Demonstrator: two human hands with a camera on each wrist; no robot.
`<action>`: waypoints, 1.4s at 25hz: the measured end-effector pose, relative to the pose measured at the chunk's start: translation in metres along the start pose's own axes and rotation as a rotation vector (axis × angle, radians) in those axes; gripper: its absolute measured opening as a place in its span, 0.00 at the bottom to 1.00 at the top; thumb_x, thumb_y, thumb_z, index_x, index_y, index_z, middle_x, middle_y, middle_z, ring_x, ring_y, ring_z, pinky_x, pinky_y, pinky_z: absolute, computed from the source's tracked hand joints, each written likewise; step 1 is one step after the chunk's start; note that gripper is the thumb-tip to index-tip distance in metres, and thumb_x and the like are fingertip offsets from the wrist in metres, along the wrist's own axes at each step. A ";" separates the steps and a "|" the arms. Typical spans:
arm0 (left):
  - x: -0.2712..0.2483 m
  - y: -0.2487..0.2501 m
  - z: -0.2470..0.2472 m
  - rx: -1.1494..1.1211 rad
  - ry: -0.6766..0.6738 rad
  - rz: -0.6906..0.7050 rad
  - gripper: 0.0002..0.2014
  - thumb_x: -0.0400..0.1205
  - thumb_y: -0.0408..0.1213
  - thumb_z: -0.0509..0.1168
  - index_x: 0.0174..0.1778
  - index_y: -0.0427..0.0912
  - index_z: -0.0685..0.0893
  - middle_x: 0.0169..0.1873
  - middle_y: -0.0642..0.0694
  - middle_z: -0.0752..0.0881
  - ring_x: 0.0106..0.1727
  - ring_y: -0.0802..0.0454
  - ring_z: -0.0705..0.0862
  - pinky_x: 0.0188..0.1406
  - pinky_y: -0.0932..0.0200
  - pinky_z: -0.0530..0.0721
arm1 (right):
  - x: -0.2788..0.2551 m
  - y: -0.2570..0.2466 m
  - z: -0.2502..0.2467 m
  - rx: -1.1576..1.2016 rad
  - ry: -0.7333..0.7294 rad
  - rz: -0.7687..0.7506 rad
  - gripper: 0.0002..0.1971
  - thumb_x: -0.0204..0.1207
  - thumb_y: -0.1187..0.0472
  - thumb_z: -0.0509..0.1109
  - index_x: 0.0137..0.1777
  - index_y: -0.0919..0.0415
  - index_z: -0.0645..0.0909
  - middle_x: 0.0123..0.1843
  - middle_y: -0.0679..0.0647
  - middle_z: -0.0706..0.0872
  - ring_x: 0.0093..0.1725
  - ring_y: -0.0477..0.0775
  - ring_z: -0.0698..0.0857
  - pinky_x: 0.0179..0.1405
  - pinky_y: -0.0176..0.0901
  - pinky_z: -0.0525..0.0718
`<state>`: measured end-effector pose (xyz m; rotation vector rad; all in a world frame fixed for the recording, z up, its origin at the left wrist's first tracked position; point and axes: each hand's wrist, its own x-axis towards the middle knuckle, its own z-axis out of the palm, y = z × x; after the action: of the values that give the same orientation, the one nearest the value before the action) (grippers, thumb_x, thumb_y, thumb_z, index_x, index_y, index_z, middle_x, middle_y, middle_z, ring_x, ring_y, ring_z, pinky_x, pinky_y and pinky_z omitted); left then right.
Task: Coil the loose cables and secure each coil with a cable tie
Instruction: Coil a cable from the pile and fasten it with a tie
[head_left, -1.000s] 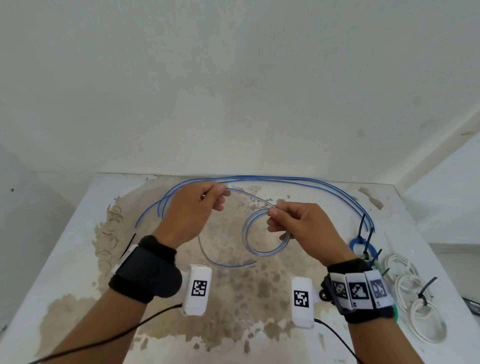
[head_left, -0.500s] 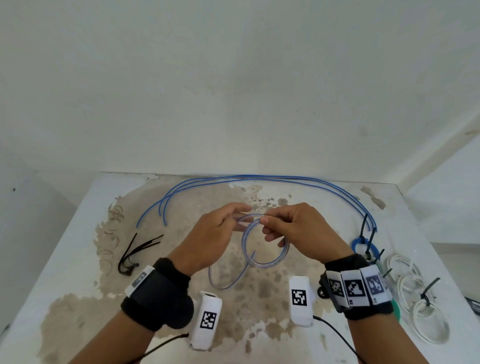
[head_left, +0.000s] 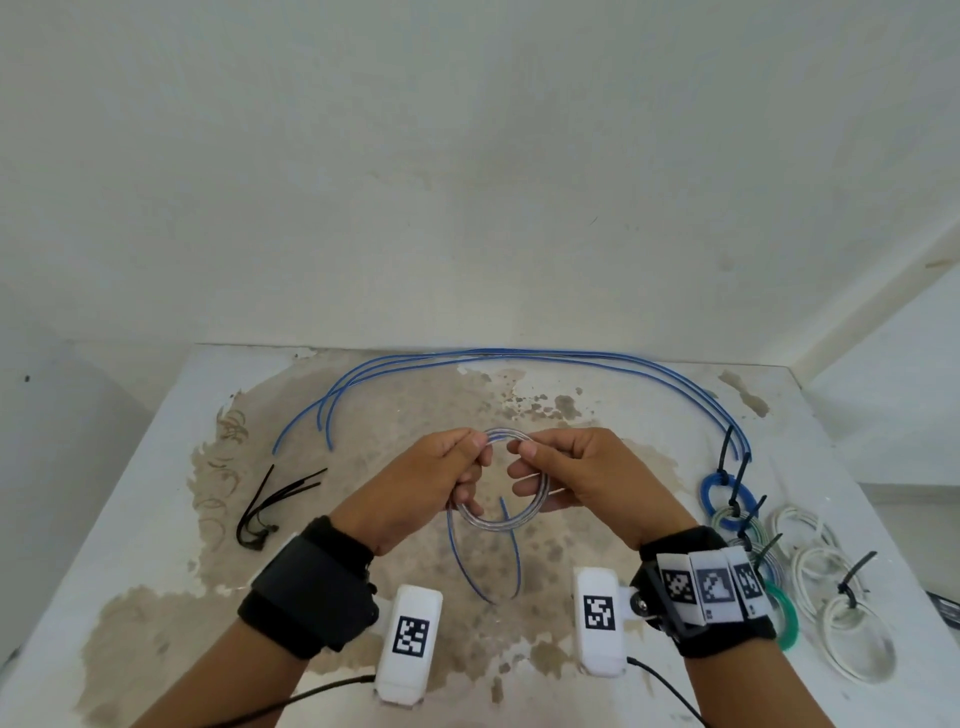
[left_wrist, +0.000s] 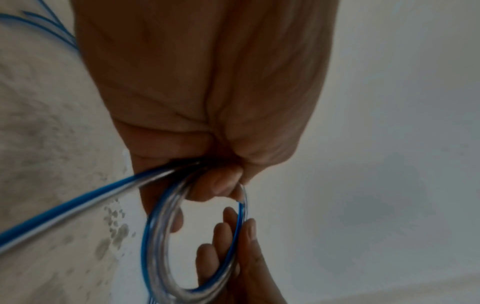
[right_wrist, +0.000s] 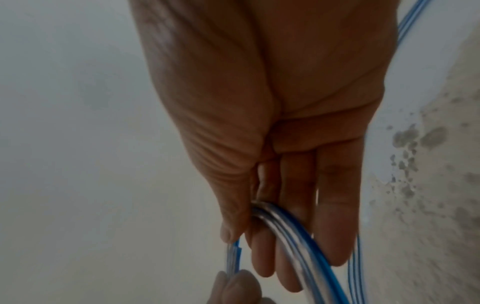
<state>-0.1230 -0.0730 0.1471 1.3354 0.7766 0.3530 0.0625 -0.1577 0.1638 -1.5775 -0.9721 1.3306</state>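
While our left hand (head_left: 441, 478) and right hand (head_left: 576, 470) pinch the coil (head_left: 498, 512) above the table (head_left: 156, 467), fingers curled round its top, we should keep turns stacked, feed in the dangling tail (head_left: 480, 566), then reach for the ties (head_left: 275, 499).

A clear cable coil (head_left: 498, 512) with a blue stripe sits above a white table (head_left: 156, 447) blotched brown. Right of the coil: blue (head_left: 724, 493), green (head_left: 784, 621) and white coils (head_left: 831, 577) with black ties. Left: loose black ties (head_left: 275, 499).
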 end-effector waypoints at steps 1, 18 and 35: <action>-0.002 0.002 0.000 -0.024 0.002 -0.005 0.15 0.92 0.43 0.53 0.45 0.40 0.78 0.26 0.53 0.66 0.25 0.58 0.67 0.41 0.54 0.87 | -0.001 0.000 0.000 0.035 -0.003 0.008 0.11 0.82 0.55 0.73 0.59 0.58 0.90 0.48 0.57 0.95 0.46 0.53 0.94 0.48 0.47 0.93; 0.018 0.009 -0.018 -0.891 0.468 0.176 0.15 0.92 0.45 0.52 0.43 0.45 0.76 0.23 0.56 0.67 0.20 0.60 0.66 0.28 0.64 0.79 | -0.005 0.017 0.042 -0.157 -0.009 0.136 0.31 0.85 0.33 0.57 0.38 0.56 0.89 0.34 0.51 0.91 0.28 0.47 0.85 0.29 0.41 0.75; 0.004 -0.032 0.051 -0.792 0.559 -0.019 0.14 0.92 0.42 0.53 0.44 0.43 0.77 0.26 0.53 0.70 0.23 0.60 0.69 0.34 0.60 0.82 | -0.010 0.050 0.033 0.308 0.218 0.095 0.11 0.82 0.56 0.75 0.55 0.64 0.88 0.42 0.54 0.93 0.44 0.49 0.94 0.31 0.39 0.86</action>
<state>-0.0924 -0.1150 0.1178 0.4742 0.9637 0.9326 0.0306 -0.1804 0.1179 -1.5060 -0.5367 1.2722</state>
